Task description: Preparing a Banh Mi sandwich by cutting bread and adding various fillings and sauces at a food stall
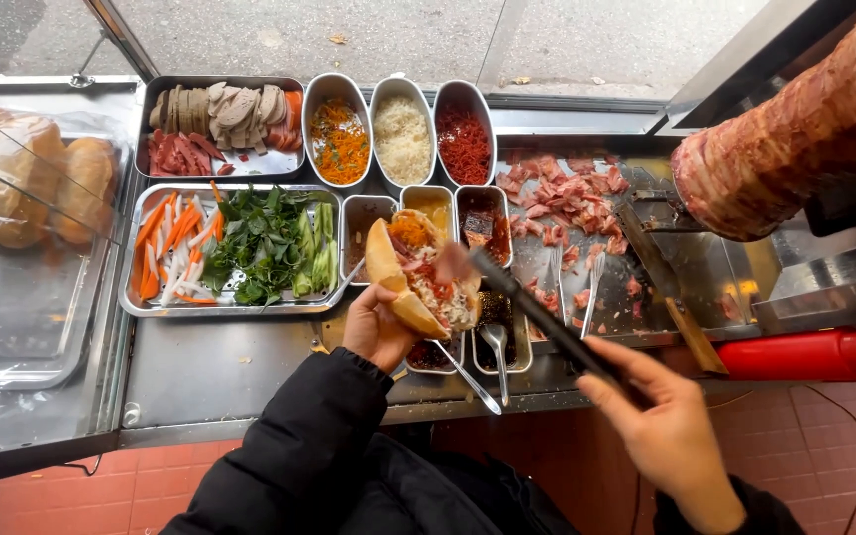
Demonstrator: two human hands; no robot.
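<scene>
In the middle of the frame the left hand (376,327) grasps a split bread roll (418,277) from below, fingers curled around its crust, holding it tilted over the small sauce tins (482,223); the roll is open and already filled with pale shreds, orange bits and pink meat. The right hand (661,421), at the lower right, is clenched around the handles of dark tongs (547,322), which run up and left so that their tips sit at the roll's open side, pinching a piece of meat (453,263). Both arms wear black sleeves (299,446). The steel table (220,367) carries a row of trays: in the upper left one with sliced cold cuts (220,124), below it one with carrot and white radish strips, green herbs and cucumber (235,248). Upper centre stand three oval tins, holding orange shreds (339,139), pale shreds (403,139) and red shreds (465,144). To the right of centre lies a flat pan of chopped pink meat (567,203), with a long knife (666,287) beside it. A large meat spit (795,129) fills the upper right, and a red bottle (809,354) lies at the right edge. Spoons (495,357) rest in the lower tins. Bagged rolls (32,188) sit at the far left.
</scene>
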